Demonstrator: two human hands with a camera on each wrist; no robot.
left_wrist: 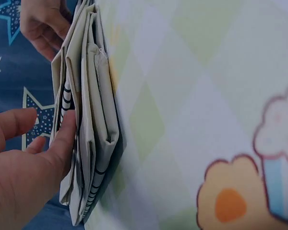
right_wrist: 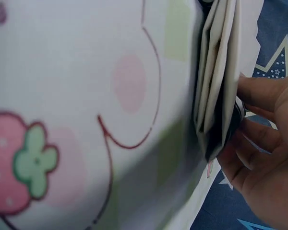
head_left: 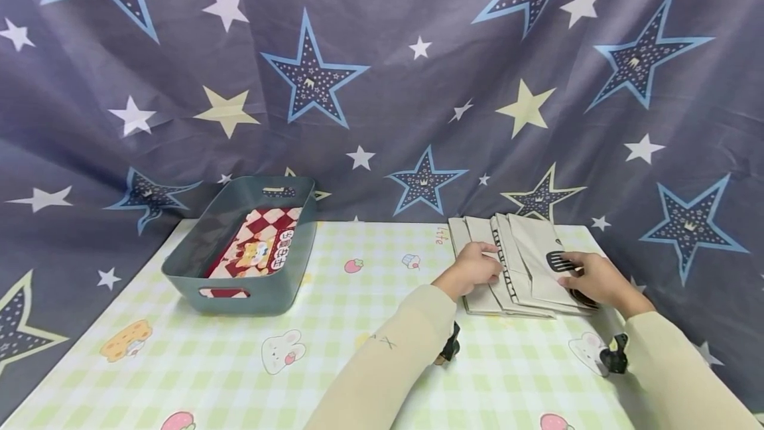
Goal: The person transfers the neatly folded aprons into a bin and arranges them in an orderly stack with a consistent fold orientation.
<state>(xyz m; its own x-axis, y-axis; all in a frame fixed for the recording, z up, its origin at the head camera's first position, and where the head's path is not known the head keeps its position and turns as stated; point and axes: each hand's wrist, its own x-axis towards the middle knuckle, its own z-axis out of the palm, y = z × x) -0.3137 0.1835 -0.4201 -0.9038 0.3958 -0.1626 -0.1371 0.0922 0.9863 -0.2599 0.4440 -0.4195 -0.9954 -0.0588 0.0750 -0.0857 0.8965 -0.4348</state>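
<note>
A: Report the state of the grip.

B: Right hand (head_left: 599,277): thumb and fingertips pinch an edge of the folded cream cloth (head_left: 540,289), at the black spatula print (head_left: 559,262). Left hand (head_left: 477,271): thumb stands apart, one fingertip touches a fold; no pinch shows.

A: Specify the cloth's position.

B: Between the hands: at 9 o'clock from the right, at 3 o'clock from the left. Neither hand is nearer; both make contact. Fold lines run 11 to 5 o'clock. Foreshortening obscures which side is longer.

A: Surface and surroundings?

B: The cloth lies flat on a green-checked tablecloth (head_left: 370,304). At 9 o'clock, well apart, stands a grey-green plastic basket (head_left: 268,300) containing a red-checked cloth (head_left: 239,261). Farthest, at 12 o'clock: a star-print curtain (head_left: 382,71), just beyond the stack.
</note>
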